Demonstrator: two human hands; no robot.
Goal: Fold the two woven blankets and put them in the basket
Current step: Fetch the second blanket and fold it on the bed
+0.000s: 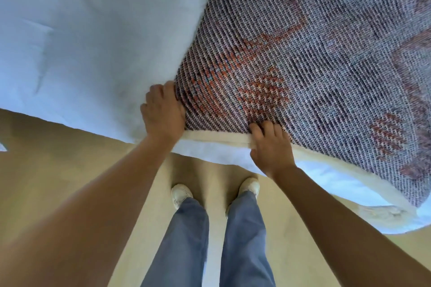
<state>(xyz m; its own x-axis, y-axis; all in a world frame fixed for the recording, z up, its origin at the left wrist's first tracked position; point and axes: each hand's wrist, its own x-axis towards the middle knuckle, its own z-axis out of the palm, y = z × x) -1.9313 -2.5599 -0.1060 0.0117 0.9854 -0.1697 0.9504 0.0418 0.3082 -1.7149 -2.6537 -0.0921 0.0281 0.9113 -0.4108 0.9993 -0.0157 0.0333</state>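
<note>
— Where does the blanket lie?
— I see the woven blanket (314,53) spread on the bed (70,30), running away from me and to the right.
— And the grips?
— The left grip (163,109) curls round its near corner, and the right grip (270,144) pinches the near hem beside it. I'd fold it away from me.
</note>
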